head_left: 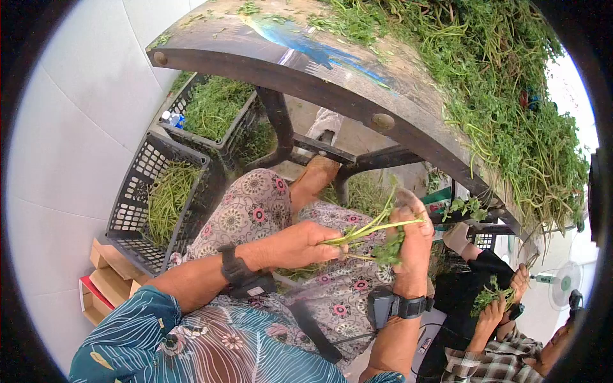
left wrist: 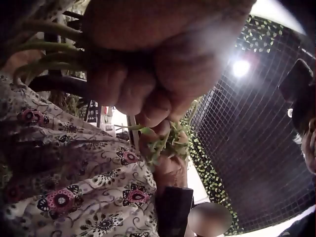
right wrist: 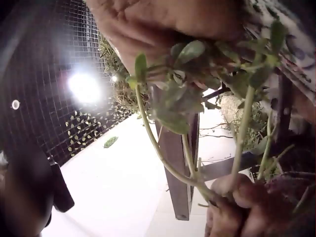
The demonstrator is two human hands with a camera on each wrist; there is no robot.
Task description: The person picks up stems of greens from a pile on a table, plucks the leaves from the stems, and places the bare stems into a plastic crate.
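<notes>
My left hand (head_left: pixel 306 246) pinches the pale lower ends of several thin green stems (head_left: pixel 357 233) between thumb and fingers, above my lap. In the left wrist view the stems (left wrist: pixel 49 47) stick out on the far side of that hand's curled fingers. My right hand (head_left: pixel 414 233) grips the leafy end of the sprigs, its fingers curled toward the palm. Green leaves (right wrist: pixel 180 98) hang below the right palm in the right wrist view, with stems running down to the left fingertips (right wrist: pixel 232 197). The right palm partly hides the leaves.
A table (head_left: pixel 268 76) with a heap of leafy greens (head_left: pixel 511 108) stands ahead. Black crates at left hold bare stems (head_left: pixel 169 198) and more greens (head_left: pixel 220 105). Cardboard boxes (head_left: pixel 112 281) stand below. Another person's hands (head_left: pixel 495 313) hold greens at right, near a fan (head_left: pixel 565 284).
</notes>
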